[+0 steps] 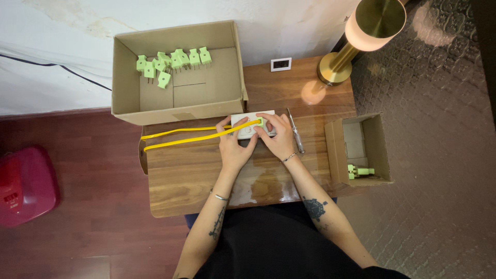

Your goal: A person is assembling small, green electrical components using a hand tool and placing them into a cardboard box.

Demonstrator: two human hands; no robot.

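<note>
Both of our hands close on the small white block (247, 127) at the middle of the wooden table (181, 181): our left hand (233, 144) pinches its near left edge with thumb and fingers, and our right hand (278, 135) clamps its right end, so the piece stays pinned flat on the wood. A pale green part seems to sit on the block under our fingertips, though the fingers hide most of it. Two yellow wires (191, 134) run from the block off to the left, laid out straight across the table so they stay untangled. A screwdriver (295, 130) lies just beside our right hand, within easy reach. Behind the block, the big cardboard box (178, 106) holds a cluster of green plugs (170, 63) along its far wall, and a small cardboard box (333, 150) to the right holds one more green plug (360, 171). A brass lamp (356, 36) stands at the far right corner, near a small white card (281, 64).
</note>
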